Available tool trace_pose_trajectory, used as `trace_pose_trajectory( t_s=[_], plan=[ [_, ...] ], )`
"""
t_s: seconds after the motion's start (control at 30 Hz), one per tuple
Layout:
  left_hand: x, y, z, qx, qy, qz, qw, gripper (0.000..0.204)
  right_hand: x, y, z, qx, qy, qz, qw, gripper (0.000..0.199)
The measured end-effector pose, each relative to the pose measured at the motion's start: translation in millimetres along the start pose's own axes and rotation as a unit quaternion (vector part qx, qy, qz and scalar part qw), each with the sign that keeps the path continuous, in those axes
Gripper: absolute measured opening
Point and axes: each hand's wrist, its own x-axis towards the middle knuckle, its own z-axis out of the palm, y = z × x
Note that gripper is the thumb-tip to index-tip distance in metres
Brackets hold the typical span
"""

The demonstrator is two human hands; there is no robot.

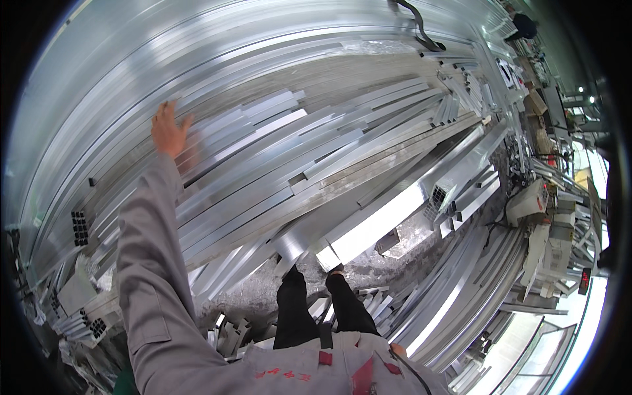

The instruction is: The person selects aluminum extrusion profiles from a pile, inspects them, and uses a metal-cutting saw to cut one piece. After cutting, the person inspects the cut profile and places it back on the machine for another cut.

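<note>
Metal bars [263, 155] lie side by side toward the near edge of the worktop [316, 78]. The left hand [169, 131] is open and spread above their left part; contact is unclear. The right hand [397, 349] barely shows, its grip untellable. Careful handling probably means avoiding sharp edges.

Your bare right grip [397, 350] shows only as a sliver beside your grey cloth jacket [296, 365], its fingers hidden; the lower edge crops the jacket. You cannot tell whether your left grip [169, 133] touches the long silvery metal bars [263, 141].
</note>
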Motion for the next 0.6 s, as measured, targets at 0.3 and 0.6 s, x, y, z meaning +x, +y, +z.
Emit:
trace_pose_trajectory(
  t_s=[0.3, 0.6],
  plan=[
    [90, 6, 110, 0.091, -0.151, -0.008, 0.984, 0.083, -30, 25, 76, 0.08, 0.025, 0.084, 0.993, 0.038],
    [101, 30, 91, 0.11, -0.207, 0.046, 0.971, 0.065, -33, 21, 102, 0.079, 0.013, 0.121, 0.989, 0.042]
  ],
)
